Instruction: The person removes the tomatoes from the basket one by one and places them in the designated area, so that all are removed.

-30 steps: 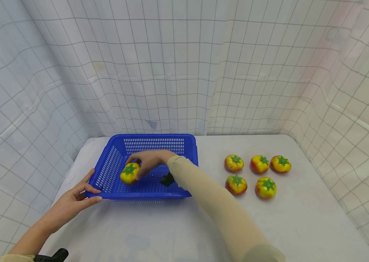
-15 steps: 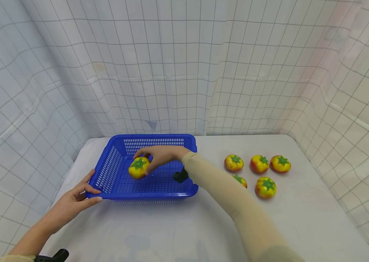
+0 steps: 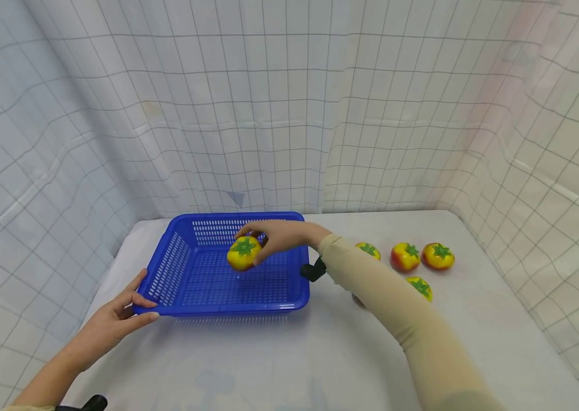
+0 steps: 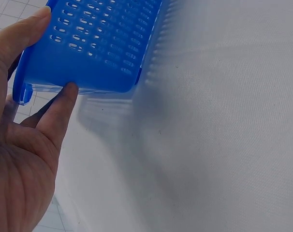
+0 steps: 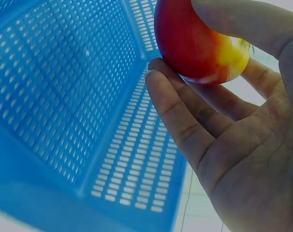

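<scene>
A blue plastic basket (image 3: 217, 311) with slotted walls lies on the white-covered table. At its near left corner my left hand (image 3: 114, 319) grips the rim; in the left wrist view that hand (image 4: 28, 145) has thumb and fingers on the basket's wall (image 4: 88, 67). Above the basket's inside, my right hand (image 3: 284, 237) holds a yellow-and-red tomato (image 3: 242, 255) with a green star-shaped top. From the right wrist camera, the tomato's red side (image 5: 185, 43) shows between the thumb and the fingers, which curve under it.
Right of the basket, several similar tomatoes (image 3: 405, 258) sit on the table (image 3: 474, 331); my right sleeve (image 3: 392, 302) partly covers some. White grid-patterned cloth (image 3: 268, 114) hangs behind and on both sides.
My right hand has lifted the tomato from the basket's left part and carried it up and to the right. The left hand stays at the basket's corner.
</scene>
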The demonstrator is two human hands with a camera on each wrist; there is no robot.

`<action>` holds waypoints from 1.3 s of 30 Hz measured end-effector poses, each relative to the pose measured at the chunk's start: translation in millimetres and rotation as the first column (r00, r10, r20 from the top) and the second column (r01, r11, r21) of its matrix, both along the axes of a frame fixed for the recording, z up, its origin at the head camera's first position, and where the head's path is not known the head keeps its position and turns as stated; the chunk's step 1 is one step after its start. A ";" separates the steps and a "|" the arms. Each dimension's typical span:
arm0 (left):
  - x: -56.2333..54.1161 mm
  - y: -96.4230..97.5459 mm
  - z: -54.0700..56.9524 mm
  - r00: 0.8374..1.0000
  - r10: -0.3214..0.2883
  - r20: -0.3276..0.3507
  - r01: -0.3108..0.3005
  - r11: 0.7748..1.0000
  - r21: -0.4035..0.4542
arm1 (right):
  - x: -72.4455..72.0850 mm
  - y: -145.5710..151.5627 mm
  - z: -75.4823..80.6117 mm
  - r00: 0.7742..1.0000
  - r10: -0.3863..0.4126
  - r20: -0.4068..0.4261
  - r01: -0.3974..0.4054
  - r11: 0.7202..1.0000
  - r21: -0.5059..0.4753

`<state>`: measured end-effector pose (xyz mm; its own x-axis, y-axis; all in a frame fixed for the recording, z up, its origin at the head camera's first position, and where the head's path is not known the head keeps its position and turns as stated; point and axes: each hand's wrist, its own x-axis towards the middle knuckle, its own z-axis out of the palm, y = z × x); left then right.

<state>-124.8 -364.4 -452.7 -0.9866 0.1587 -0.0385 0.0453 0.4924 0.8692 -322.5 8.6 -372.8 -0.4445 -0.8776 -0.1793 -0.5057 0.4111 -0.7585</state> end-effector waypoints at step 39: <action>-1.8 -0.2 0.0 1.000 0.011 0.018 -0.010 1.000 -0.023 | 5.3 135.5 1.8 0.973 -0.232 0.005 0.231 0.971 0.056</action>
<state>-126.6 -364.7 -452.7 -0.9873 0.1474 -0.0599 0.0244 0.5126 0.8583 -317.2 144.1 -371.0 -0.6322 -0.7397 -0.2306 -0.3830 0.5571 -0.7369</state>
